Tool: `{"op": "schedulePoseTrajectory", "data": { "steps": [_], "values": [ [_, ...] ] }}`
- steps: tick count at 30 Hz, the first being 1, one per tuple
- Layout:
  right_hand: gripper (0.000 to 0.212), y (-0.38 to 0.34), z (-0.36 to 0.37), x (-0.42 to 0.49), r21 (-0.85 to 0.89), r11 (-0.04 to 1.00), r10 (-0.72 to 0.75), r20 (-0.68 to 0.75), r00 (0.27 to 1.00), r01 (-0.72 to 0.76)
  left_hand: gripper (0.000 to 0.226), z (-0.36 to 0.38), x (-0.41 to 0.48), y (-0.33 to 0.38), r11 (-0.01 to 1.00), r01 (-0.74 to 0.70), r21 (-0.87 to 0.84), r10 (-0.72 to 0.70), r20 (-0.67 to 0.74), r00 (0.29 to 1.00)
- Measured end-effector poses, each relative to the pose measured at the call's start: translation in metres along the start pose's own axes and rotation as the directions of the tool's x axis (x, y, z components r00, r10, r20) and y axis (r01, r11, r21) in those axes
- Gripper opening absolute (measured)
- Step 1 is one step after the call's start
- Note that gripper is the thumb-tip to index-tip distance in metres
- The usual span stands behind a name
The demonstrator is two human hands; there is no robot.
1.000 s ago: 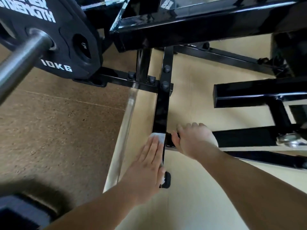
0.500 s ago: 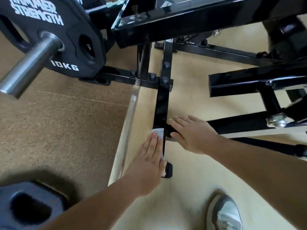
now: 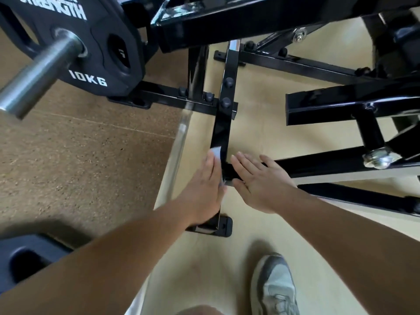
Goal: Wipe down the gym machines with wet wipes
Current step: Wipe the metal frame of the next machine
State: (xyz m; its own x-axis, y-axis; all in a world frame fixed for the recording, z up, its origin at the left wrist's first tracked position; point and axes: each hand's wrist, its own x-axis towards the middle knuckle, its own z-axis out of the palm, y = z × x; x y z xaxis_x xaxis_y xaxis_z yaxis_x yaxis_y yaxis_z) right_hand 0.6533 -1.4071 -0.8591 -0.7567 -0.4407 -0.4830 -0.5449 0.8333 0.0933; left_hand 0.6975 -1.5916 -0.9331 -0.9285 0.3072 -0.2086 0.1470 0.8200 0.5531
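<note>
A black steel gym machine frame runs across the floor; its long floor bar [image 3: 223, 133] points away from me with a foot plate [image 3: 221, 226] at the near end. My left hand [image 3: 204, 192] lies flat with straight fingers along the bar's left side, pressing a white wet wipe [image 3: 216, 153] against it; only the wipe's top corner and a scrap lower down show. My right hand [image 3: 261, 185] rests with straight, spread fingers on the cross bar [image 3: 318, 164] where it joins the floor bar.
A black 10 kg weight plate [image 3: 91, 53] sits on a steel sleeve [image 3: 38, 71] at upper left. Another dark plate [image 3: 25, 258] lies on the brown rubber floor at lower left. More frame bars [image 3: 341, 105] crowd the right. My grey shoe [image 3: 275, 287] stands on the pale floor.
My right hand has gone from gripping the joint to lying flat with spread fingers. The left hand with the wipe stays on the bar's lower part. The view has shifted, bringing my shoe in.
</note>
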Motion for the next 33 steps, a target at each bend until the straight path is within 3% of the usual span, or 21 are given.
{"op": "schedulePoseTrajectory", "data": {
  "steps": [2, 4, 8, 12, 15, 20, 23, 27, 33],
  "values": [
    [0.068, -0.003, 0.001, -0.001, -0.004, 1.000, 0.007, -0.028, 1.000, -0.007, 0.075, 0.014, -0.049, 0.007, 0.997, -0.013, -0.079, 0.007, -0.069, 0.998],
    [0.073, -0.010, 0.005, -0.003, 0.004, 0.998, 0.060, -0.078, 0.995, -0.060, 0.071, 0.024, -0.082, 0.012, 0.997, -0.015, -0.069, 0.013, -0.035, 0.999],
    [0.079, -0.037, 0.013, 0.013, 0.204, 0.970, 0.174, -0.199, 0.964, -0.133, 0.067, 0.012, -0.062, 0.010, 0.990, -0.022, -0.137, 0.012, -0.072, 0.997],
    [0.063, -0.032, 0.007, 0.041, 0.230, 0.969, 0.131, -0.198, 0.971, -0.084, 0.038, -0.015, -0.029, 0.010, 0.835, 0.103, -0.540, -0.258, -0.220, 0.941],
    [0.062, -0.017, 0.001, 0.058, 0.208, 0.975, 0.109, -0.145, 0.983, -0.077, 0.025, -0.016, -0.024, 0.013, 0.754, 0.188, -0.629, -0.399, -0.212, 0.892],
    [0.069, -0.019, 0.009, 0.062, 0.139, 0.988, 0.092, -0.170, 0.981, -0.069, 0.052, 0.000, 0.006, 0.000, 0.713, 0.263, -0.650, -0.355, -0.011, 0.935],
    [0.066, -0.018, 0.010, 0.063, 0.147, 0.987, 0.094, -0.160, 0.983, -0.071, 0.042, -0.011, 0.046, -0.018, 0.727, 0.232, -0.647, -0.277, 0.034, 0.960],
    [0.063, -0.020, 0.009, 0.065, 0.207, 0.977, 0.094, -0.172, 0.981, -0.057, 0.062, -0.033, 0.102, -0.040, 0.751, 0.227, -0.620, -0.216, 0.095, 0.972],
    [0.065, -0.020, 0.008, 0.065, 0.231, 0.970, 0.110, -0.134, 0.985, -0.077, 0.065, -0.018, 0.055, -0.022, 0.655, 0.191, -0.731, -0.165, 0.108, 0.980]
  ]
}}
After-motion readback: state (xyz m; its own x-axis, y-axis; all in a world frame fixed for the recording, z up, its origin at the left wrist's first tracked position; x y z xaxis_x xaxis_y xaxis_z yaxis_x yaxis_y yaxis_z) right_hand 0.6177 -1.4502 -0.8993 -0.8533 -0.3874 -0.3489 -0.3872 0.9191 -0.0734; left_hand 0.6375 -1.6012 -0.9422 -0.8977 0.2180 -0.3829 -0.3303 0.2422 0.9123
